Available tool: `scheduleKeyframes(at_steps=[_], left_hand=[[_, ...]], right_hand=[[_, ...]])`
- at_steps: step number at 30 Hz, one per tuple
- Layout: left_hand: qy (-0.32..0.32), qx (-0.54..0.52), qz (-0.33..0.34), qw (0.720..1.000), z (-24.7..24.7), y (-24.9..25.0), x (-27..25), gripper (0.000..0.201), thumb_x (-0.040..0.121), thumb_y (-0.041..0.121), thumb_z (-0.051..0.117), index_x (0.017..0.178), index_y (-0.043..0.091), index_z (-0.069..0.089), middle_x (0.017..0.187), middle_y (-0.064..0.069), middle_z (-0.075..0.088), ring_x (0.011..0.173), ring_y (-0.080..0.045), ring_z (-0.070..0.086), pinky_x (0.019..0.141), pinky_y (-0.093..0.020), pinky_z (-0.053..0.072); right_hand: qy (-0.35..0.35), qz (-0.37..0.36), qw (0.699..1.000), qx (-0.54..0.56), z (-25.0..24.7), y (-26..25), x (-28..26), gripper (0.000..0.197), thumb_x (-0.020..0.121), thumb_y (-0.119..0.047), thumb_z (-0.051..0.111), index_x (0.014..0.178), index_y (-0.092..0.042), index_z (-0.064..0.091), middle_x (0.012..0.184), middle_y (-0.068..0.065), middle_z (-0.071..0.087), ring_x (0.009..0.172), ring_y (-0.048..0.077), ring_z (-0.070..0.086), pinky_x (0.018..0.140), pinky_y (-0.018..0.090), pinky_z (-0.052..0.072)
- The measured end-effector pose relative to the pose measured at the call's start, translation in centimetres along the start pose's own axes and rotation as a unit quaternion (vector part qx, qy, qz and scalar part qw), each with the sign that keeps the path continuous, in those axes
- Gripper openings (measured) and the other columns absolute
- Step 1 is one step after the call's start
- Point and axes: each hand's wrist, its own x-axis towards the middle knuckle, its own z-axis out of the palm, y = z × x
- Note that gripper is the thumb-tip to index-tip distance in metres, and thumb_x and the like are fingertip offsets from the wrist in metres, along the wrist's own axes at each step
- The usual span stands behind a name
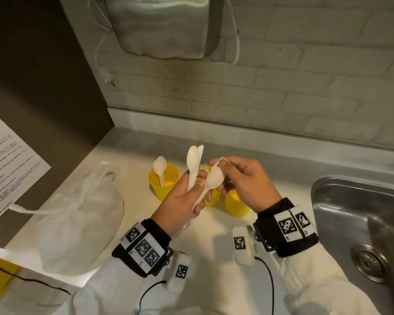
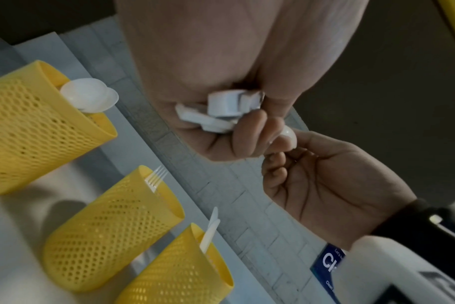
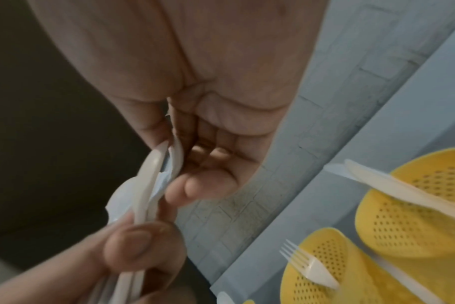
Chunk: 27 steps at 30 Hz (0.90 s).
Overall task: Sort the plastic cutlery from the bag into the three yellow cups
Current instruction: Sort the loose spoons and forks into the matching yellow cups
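My left hand (image 1: 197, 193) grips a bundle of white plastic cutlery by the handles: an upright spoon (image 1: 192, 158), a knife (image 1: 200, 151) behind it and a tilted spoon (image 1: 214, 178). My right hand (image 1: 225, 172) pinches the tilted spoon's bowl (image 2: 288, 133) between thumb and fingers. Both hands hover above three yellow perforated cups. The left cup (image 1: 163, 181) holds spoons (image 2: 89, 98), the middle cup (image 2: 112, 230) a fork (image 3: 309, 265), and the right cup (image 3: 416, 216) knives (image 2: 209, 232). In the head view my hands hide most of the middle cup.
A white drawstring bag (image 1: 82, 214) sits on the counter to the left of the cups. A steel sink (image 1: 359, 223) is at the right. A brick wall with a metal dispenser (image 1: 166, 26) stands behind, and a printed sheet (image 1: 7, 169) lies at far left.
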Motion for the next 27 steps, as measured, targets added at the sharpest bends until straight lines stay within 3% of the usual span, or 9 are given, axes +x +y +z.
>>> scheduleKeyframes(at_steps=[3,6,10,15,19,23,27], left_hand=[[-0.008,0.003,0.0,1.0,-0.2,-0.6,0.5,0.029,0.112,0.024,0.038,0.125,0.002,0.053,0.081,-0.007,0.06,0.056,-0.016,0.04,0.049,-0.027,0.031],[-0.014,-0.012,-0.013,1.0,-0.3,-0.7,0.6,0.038,0.11,0.034,0.04,0.123,0.004,0.058,0.078,-0.004,0.057,0.055,-0.014,0.037,0.049,-0.028,0.029],[-0.03,-0.056,-0.042,0.997,-0.4,-0.9,0.6,0.041,0.104,0.053,0.045,0.107,0.017,0.064,0.07,-0.002,0.049,0.05,-0.011,0.03,0.047,-0.027,0.022],[-0.043,-0.126,-0.059,0.989,-1.7,-1.4,0.7,0.04,0.101,0.052,0.041,0.108,0.022,0.066,0.071,-0.012,0.056,0.04,-0.011,0.026,0.041,-0.022,0.02],[-0.053,-0.221,-0.092,0.969,-2.9,-1.6,0.4,0.048,0.098,0.051,0.039,0.119,0.024,0.072,0.056,-0.009,0.051,0.033,-0.006,0.024,0.038,-0.016,0.018],[-0.052,-0.22,-0.076,0.971,-3.5,-1.8,0.4,0.048,0.101,0.045,0.038,0.126,0.021,0.071,0.054,-0.004,0.047,0.035,-0.005,0.024,0.037,-0.016,0.02],[-0.031,-0.19,-0.061,0.979,-4.0,-1.8,0.5,0.044,0.103,0.043,0.048,0.123,0.011,0.071,0.059,-0.004,0.048,0.04,-0.007,0.028,0.039,-0.019,0.024]], right_hand=[[0.033,-0.001,0.999,0.041,0.2,0.0,0.1,0.029,0.109,-0.017,0.045,0.109,-0.011,0.074,0.077,0.01,0.067,0.057,0.017,0.056,0.054,0.026,0.051],[0.037,-0.001,0.998,0.043,0.5,0.4,0.1,0.027,0.108,-0.019,0.048,0.11,-0.014,0.074,0.077,0.012,0.067,0.057,0.018,0.056,0.058,0.029,0.052],[0.003,0.003,0.999,0.051,0.5,0.9,0.2,0.028,0.108,-0.015,0.047,0.114,-0.009,0.074,0.07,0.014,0.063,0.061,0.022,0.056,0.059,0.031,0.051],[0.053,-0.038,0.994,0.087,0.9,0.5,0.3,0.027,0.109,-0.013,0.046,0.112,-0.009,0.072,0.068,0.013,0.061,0.061,0.022,0.056,0.059,0.03,0.052],[0.122,-0.052,0.983,0.123,0.2,0.2,0.5,0.03,0.111,-0.018,0.041,0.112,-0.009,0.069,0.067,0.02,0.057,0.058,0.023,0.055,0.059,0.03,0.051],[0.138,-0.058,0.982,0.113,-0.5,0.3,0.5,0.03,0.111,-0.017,0.04,0.117,-0.005,0.067,0.068,0.021,0.058,0.059,0.023,0.057,0.06,0.031,0.054],[0.16,-0.06,0.982,0.075,-0.8,0.7,0.8,0.026,0.109,-0.013,0.045,0.12,-0.008,0.068,0.067,0.012,0.064,0.063,0.024,0.062,0.064,0.034,0.059]])
